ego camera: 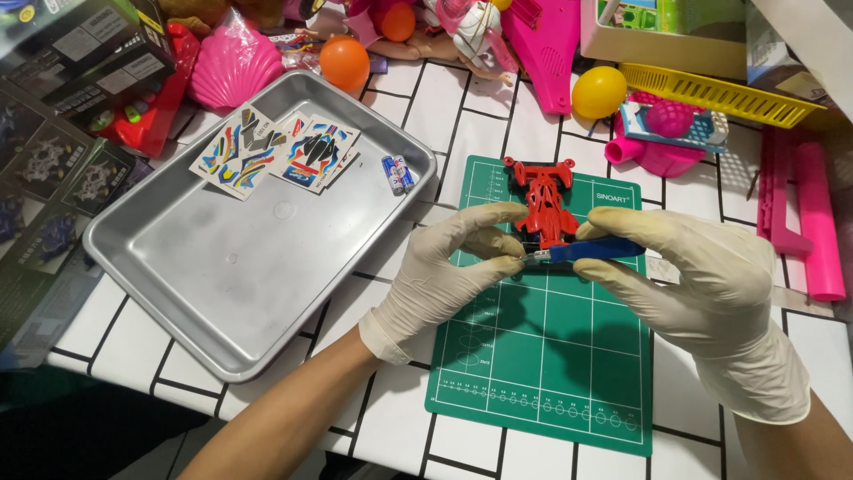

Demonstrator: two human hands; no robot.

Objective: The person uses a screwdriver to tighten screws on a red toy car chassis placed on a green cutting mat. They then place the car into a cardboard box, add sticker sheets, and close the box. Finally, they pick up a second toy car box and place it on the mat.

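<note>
A red toy race car body (543, 196) lies on a green cutting mat (551, 356). My left hand (449, 267), in a cream glove, pinches the near end of the car with thumb and fingers. My right hand (702, 276), also gloved, grips a blue-handled tool (591, 251) whose metal tip points left and meets the car's near end by my left fingertips. What the tip touches is hidden between my fingers.
A metal tray (213, 302) to the left holds sticker sheets (275, 151) and a small battery (397, 173). Toy boxes (62, 107) lie at far left. Pink, orange and yellow toys and a yellow basket (711, 89) crowd the back; a pink bar (817, 222) lies at right.
</note>
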